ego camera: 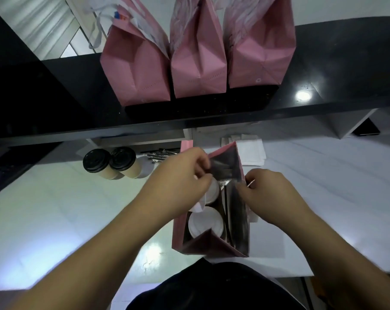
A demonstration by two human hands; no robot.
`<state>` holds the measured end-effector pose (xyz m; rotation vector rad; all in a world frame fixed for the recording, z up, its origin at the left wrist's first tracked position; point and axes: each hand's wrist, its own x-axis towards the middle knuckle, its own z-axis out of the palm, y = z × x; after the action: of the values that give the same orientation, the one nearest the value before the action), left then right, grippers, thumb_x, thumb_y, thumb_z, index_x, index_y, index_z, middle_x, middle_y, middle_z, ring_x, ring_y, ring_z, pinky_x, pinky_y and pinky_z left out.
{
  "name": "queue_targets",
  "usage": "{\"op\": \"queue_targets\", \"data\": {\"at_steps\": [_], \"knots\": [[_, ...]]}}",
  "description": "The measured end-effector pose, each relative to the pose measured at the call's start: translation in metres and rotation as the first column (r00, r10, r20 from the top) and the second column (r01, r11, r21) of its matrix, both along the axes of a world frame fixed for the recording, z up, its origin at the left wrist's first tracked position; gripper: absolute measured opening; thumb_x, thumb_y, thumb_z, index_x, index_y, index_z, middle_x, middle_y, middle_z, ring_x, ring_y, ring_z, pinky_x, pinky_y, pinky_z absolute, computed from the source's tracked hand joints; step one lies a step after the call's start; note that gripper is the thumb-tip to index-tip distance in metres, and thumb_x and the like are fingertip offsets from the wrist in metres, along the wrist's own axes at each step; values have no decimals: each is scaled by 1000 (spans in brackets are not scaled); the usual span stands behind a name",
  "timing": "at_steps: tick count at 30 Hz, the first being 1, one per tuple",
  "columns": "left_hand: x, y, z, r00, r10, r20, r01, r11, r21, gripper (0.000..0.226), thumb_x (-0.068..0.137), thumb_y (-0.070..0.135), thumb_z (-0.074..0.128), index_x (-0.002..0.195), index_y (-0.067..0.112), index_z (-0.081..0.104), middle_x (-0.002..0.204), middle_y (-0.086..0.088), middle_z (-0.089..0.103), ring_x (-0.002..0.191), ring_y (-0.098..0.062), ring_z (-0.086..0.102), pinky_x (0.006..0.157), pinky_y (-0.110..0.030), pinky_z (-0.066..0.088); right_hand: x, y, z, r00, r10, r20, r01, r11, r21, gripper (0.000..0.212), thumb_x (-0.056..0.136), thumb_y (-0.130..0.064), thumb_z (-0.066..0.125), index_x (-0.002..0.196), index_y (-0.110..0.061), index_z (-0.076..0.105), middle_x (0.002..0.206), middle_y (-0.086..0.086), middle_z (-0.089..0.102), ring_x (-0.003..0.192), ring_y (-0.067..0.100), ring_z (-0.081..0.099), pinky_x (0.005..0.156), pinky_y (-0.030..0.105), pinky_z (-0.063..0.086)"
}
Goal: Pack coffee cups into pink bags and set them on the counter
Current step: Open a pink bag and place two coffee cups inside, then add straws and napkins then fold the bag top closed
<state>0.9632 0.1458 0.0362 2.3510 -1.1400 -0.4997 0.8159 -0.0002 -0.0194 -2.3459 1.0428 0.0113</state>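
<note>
Open bag (212, 245) on the white worktop (55, 209), two white-lidded cups (205, 222) inside. Our left hand (185, 175) and right hand (265, 193) pinch opposite rims. We should draw the rims together evenly, keeping cups upright.

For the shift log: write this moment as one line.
step: closing open bag | left hand: grips rim | right hand: pinches rim | inside: two white-lidded cups | counter: three packed bags
</note>
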Motion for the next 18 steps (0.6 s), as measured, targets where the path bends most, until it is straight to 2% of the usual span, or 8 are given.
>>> {"op": "queue_targets", "data": {"at_steps": [2,4,5,8,10,12,15,18], "knots": [[6,27,-5,991,80,104,-77,997,-30,17,92,45,64,95,43,47,85,20,60,74,8,58,52,-21,38,2,-3,1,1000,-5,29,6,1000,-19,24,92,-47,60,101,-25,56,76,-5,70,63,16,65,59,36,57],[5,52,-12,987,134,91,-136,991,16,31,88,65,60,100,45,40,95,23,53,75,4,57,55,-19,38,9,-5,2,998,13,68,-8,997,-80,35,91,-46,63,115,-28,45,76,-7,68,61,15,64,54,34,54],[2,63,-17,987,151,59,-154,987,49,42,82,74,59,104,45,37,101,24,50,81,4,56,59,-19,40,13,-6,3,995,24,94,-13,993,-119,42,90,-44,65,122,-29,43,85,-6,68,66,16,65,55,33,53],[-11,82,-26,972,225,-65,-219,971,91,63,66,89,57,111,52,31,110,30,47,91,9,56,65,-18,44,31,-10,6,987,78,143,-44,972,-229,60,87,-36,71,136,-30,38,126,3,56,103,24,61,78,37,56],[-19,87,-28,963,246,-107,-235,966,103,68,64,88,61,114,55,29,112,32,46,94,15,54,65,-16,43,44,-15,9,981,137,140,-95,957,-276,63,86,-30,73,140,-27,41,138,6,47,122,30,50,96,43,51],[-25,89,-30,962,238,-132,-221,966,136,72,64,83,66,119,54,29,113,32,47,91,13,56,64,-16,42,57,-21,13,971,205,122,-161,942,-296,58,88,-23,69,142,-21,48,145,8,44,130,33,43,106,46,45],[-26,90,-29,961,231,-151,-211,967,140,54,74,69,63,118,49,40,106,31,59,86,11,62,65,-18,48,72,-31,16,964,261,55,-238,933,-269,48,90,-17,61,139,-17,58,144,7,52,128,32,46,105,45,44],[-20,91,-26,962,231,-148,-219,971,90,20,87,55,56,104,45,59,91,30,68,81,8,65,63,-20,49,76,-38,13,972,232,21,-223,953,-207,41,91,-14,56,130,-19,65,125,8,65,108,30,60,87,38,52]]}}
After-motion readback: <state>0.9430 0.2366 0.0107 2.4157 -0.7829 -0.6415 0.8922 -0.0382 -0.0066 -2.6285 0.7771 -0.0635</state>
